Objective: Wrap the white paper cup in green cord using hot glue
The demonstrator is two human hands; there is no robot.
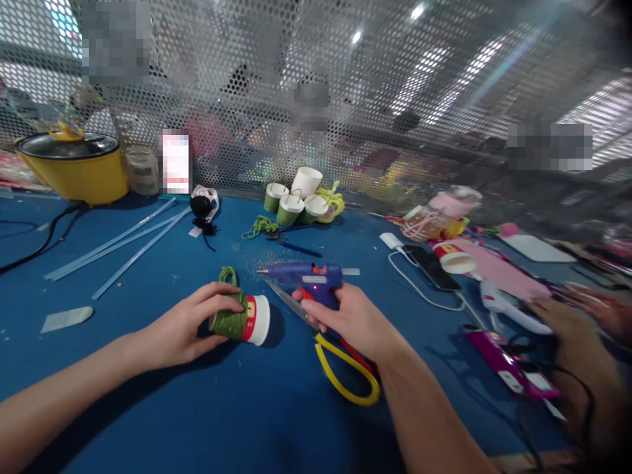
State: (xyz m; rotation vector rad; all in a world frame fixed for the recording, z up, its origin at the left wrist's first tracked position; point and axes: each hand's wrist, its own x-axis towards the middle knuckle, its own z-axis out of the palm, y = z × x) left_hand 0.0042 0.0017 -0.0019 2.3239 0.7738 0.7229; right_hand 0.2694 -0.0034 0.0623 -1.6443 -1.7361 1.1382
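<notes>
**On the bench: cup steadied, glue gun in grip**

At the near middle of the blue bench, the left hand is closed loosely round a paper cup lying on its side. The thumb sits on top and the fingers curl underneath, which looks meant to stop it rolling. Green cord is wound round the part of the cup next to the palm, and the white and red end is bare. A loose loop of the cord rises just behind the cup.

Just to the right, the right hand is wrapped tight round the handle of a blue glue gun. Its nozzle points left, towards the cup but clear of it. A red light shows on the gun, so it is probably switched on.

Scissors lie flat beneath that hand, yellow handles towards the person and within easy reach.

Farther back stand more cups, several green-wrapped, in front of a mesh screen. At far left is a yellow pot. At the right edge another person's hand shows, blurred.
</notes>
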